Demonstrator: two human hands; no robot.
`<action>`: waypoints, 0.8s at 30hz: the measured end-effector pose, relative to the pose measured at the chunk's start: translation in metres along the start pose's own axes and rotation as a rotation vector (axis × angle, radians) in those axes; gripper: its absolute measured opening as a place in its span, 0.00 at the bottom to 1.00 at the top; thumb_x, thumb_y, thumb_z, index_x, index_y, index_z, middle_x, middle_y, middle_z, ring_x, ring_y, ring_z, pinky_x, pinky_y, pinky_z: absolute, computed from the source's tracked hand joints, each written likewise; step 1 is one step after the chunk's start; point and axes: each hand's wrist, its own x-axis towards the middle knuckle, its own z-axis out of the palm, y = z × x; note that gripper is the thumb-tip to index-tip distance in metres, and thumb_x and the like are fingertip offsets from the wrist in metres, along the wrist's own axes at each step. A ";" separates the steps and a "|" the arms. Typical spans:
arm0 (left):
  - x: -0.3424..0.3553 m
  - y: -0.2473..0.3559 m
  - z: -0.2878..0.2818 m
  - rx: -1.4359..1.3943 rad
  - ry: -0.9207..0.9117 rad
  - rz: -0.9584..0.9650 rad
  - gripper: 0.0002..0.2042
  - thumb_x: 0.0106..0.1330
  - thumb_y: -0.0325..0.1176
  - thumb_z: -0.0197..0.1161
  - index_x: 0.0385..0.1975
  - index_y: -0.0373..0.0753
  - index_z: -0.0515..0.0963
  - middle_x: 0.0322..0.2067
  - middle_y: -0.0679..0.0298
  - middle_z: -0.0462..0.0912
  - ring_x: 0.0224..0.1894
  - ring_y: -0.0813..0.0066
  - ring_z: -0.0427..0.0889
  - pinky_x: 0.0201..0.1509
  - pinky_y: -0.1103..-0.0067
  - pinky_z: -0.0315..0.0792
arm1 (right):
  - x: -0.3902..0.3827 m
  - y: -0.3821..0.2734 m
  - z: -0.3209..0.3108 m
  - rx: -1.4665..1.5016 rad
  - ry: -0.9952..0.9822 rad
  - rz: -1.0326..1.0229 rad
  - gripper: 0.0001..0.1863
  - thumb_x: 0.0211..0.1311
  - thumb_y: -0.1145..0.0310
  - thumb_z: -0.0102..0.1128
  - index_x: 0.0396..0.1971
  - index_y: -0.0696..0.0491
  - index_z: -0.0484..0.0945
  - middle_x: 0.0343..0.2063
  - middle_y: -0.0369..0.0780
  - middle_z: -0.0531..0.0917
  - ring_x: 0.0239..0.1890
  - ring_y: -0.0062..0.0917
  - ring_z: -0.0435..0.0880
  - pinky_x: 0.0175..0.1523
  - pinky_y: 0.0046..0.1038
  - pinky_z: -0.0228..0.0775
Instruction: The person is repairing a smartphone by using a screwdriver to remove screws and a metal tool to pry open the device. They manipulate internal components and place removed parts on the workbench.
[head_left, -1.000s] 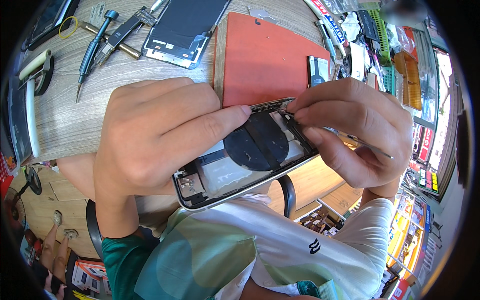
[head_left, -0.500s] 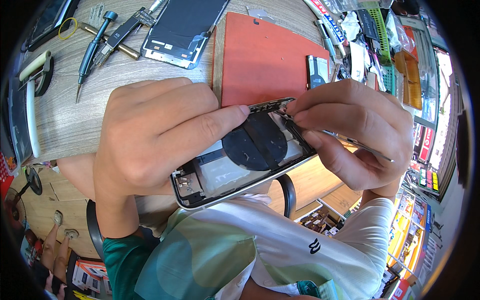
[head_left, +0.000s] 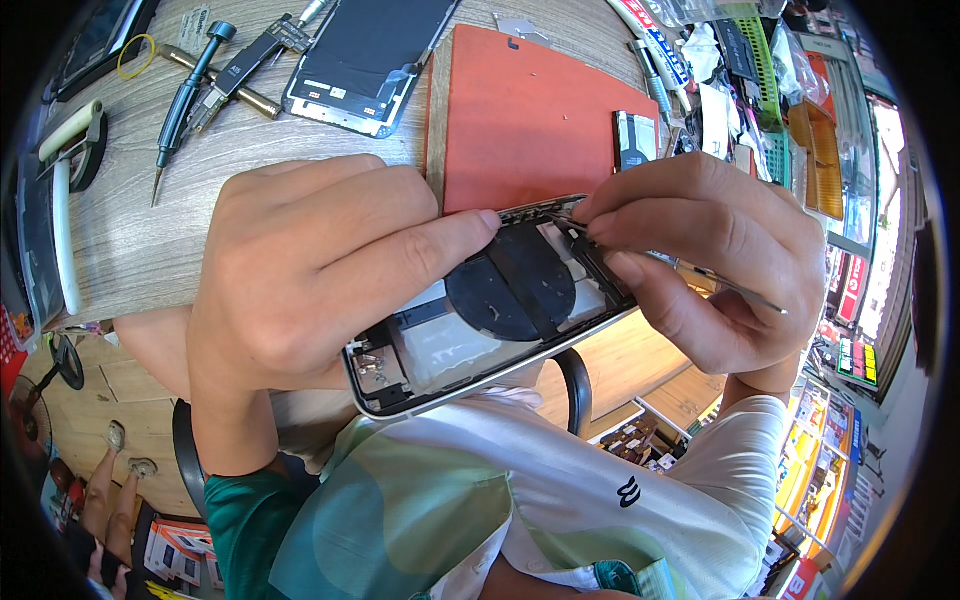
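Opened phone housing (head_left: 440,365), round black coil (head_left: 510,288) inside, sits at the workbench's (head_left: 130,240) near edge — left hand (head_left: 320,260) gripping its rim, right hand (head_left: 715,250) pinching a slim metal tool (head_left: 745,292) at one corner. Display panel (head_left: 365,60) already off; the interior looks unfinished. Farther right — green basket (head_left: 767,90), amber tray (head_left: 822,165), contents unclear.

You seem to be in a phone repair shop: an opened phone (head_left: 510,285) before you, a screwdriver (head_left: 180,115) and loose screen (head_left: 370,50) on your bench (head_left: 130,240), lit display shelves (head_left: 806,500) at your right.
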 end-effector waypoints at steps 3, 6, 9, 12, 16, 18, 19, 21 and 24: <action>0.000 0.000 -0.001 0.001 -0.002 0.000 0.18 0.46 0.33 0.67 0.37 0.33 0.90 0.23 0.63 0.80 0.23 0.72 0.80 0.25 0.79 0.70 | 0.000 0.000 -0.001 -0.001 -0.002 -0.018 0.11 0.51 0.80 0.71 0.36 0.60 0.86 0.34 0.49 0.90 0.34 0.34 0.93 0.36 0.28 0.85; 0.000 0.000 0.000 0.006 -0.002 0.000 0.18 0.46 0.33 0.67 0.37 0.33 0.90 0.23 0.63 0.80 0.23 0.72 0.80 0.25 0.78 0.70 | 0.000 -0.001 0.000 0.001 0.003 -0.034 0.11 0.52 0.80 0.72 0.37 0.60 0.86 0.34 0.49 0.90 0.33 0.34 0.92 0.35 0.29 0.85; 0.000 0.000 0.000 0.011 0.002 0.002 0.18 0.47 0.34 0.66 0.37 0.32 0.90 0.23 0.63 0.80 0.23 0.71 0.80 0.25 0.78 0.70 | 0.002 -0.006 -0.004 -0.045 -0.045 -0.023 0.11 0.53 0.79 0.72 0.37 0.60 0.86 0.34 0.49 0.89 0.33 0.34 0.92 0.34 0.29 0.85; 0.000 0.000 -0.001 0.016 -0.001 0.010 0.19 0.47 0.34 0.65 0.37 0.32 0.90 0.23 0.63 0.80 0.23 0.71 0.80 0.25 0.78 0.70 | 0.005 -0.010 -0.005 -0.085 -0.073 -0.008 0.10 0.54 0.79 0.73 0.38 0.60 0.86 0.34 0.48 0.89 0.33 0.34 0.92 0.34 0.28 0.84; 0.000 -0.001 -0.001 -0.008 -0.006 0.012 0.19 0.48 0.35 0.65 0.38 0.32 0.90 0.24 0.62 0.80 0.23 0.70 0.80 0.25 0.78 0.70 | 0.003 -0.008 -0.001 -0.088 -0.026 -0.020 0.10 0.54 0.79 0.73 0.37 0.60 0.85 0.34 0.47 0.89 0.32 0.33 0.92 0.34 0.28 0.84; 0.000 0.000 -0.002 -0.021 -0.008 0.008 0.20 0.48 0.36 0.64 0.38 0.32 0.90 0.24 0.62 0.80 0.23 0.70 0.80 0.25 0.78 0.70 | 0.003 -0.008 0.001 -0.088 -0.013 -0.022 0.10 0.55 0.79 0.73 0.37 0.60 0.85 0.33 0.47 0.89 0.32 0.33 0.92 0.34 0.28 0.84; 0.000 0.000 -0.002 -0.024 -0.009 0.006 0.20 0.48 0.36 0.64 0.38 0.32 0.90 0.24 0.62 0.80 0.23 0.70 0.80 0.25 0.77 0.70 | 0.004 -0.008 0.001 -0.089 -0.013 -0.023 0.09 0.55 0.79 0.73 0.37 0.60 0.85 0.33 0.47 0.89 0.32 0.33 0.92 0.34 0.28 0.84; 0.000 0.000 -0.003 -0.028 -0.017 0.006 0.20 0.48 0.36 0.64 0.39 0.32 0.90 0.24 0.62 0.80 0.23 0.69 0.80 0.25 0.77 0.70 | 0.005 -0.009 0.001 -0.093 -0.015 -0.023 0.09 0.55 0.79 0.72 0.37 0.60 0.85 0.33 0.47 0.89 0.32 0.33 0.92 0.34 0.28 0.84; 0.000 0.000 -0.003 -0.034 -0.022 0.006 0.21 0.48 0.38 0.64 0.39 0.31 0.90 0.24 0.61 0.80 0.23 0.69 0.80 0.25 0.77 0.69 | 0.005 -0.009 0.001 -0.096 -0.016 -0.025 0.09 0.55 0.79 0.72 0.37 0.60 0.86 0.33 0.47 0.89 0.32 0.33 0.92 0.35 0.27 0.84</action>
